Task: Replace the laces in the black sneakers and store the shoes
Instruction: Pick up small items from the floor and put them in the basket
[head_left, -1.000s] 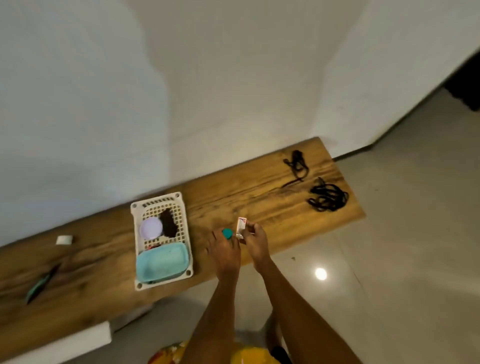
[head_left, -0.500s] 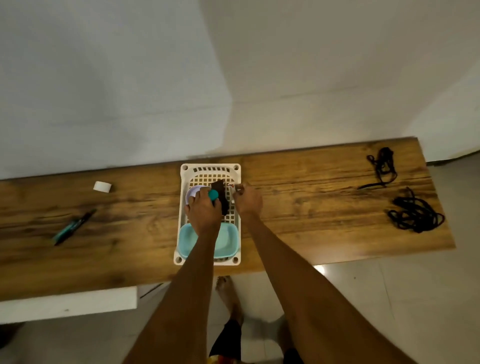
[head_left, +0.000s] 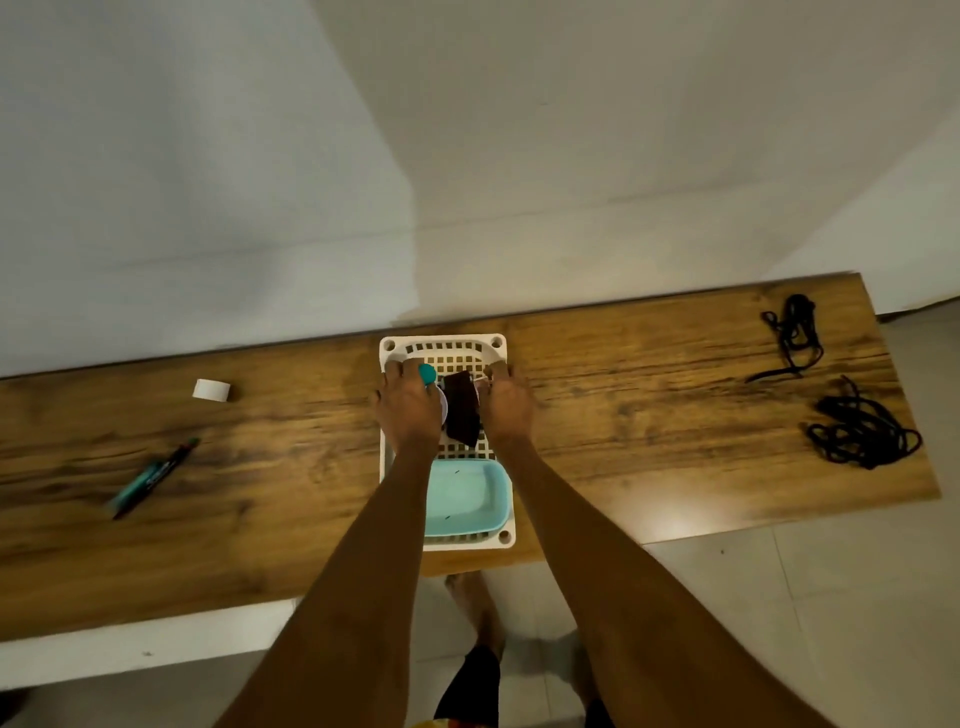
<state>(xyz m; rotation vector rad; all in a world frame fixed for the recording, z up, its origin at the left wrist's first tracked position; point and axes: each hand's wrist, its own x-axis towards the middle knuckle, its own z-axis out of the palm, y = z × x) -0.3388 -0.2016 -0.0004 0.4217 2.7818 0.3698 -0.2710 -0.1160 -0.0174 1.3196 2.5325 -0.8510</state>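
Two bundles of black laces lie on the wooden table at the far right, a smaller one (head_left: 792, 332) at the back and a bigger tangle (head_left: 862, 439) nearer the front. No sneakers are in view. Both my hands are over the back half of a white plastic basket (head_left: 441, 345) at the table's middle. My left hand (head_left: 408, 410) grips a small teal object (head_left: 427, 373). My right hand (head_left: 506, 405) pinches a small white item (head_left: 480, 382), mostly hidden by the fingers. A dark flat object (head_left: 461, 410) lies in the basket between my hands.
A light teal tray (head_left: 467, 499) fills the basket's near half. A white tape roll (head_left: 211, 389) and a teal-and-black marker (head_left: 153, 478) lie on the table's left part. A wall runs along the table's back edge. Tiled floor lies to the right.
My hands moved from the table's front edge to over the basket, carrying the teal object and the small white item. The view swung to face the table squarely.
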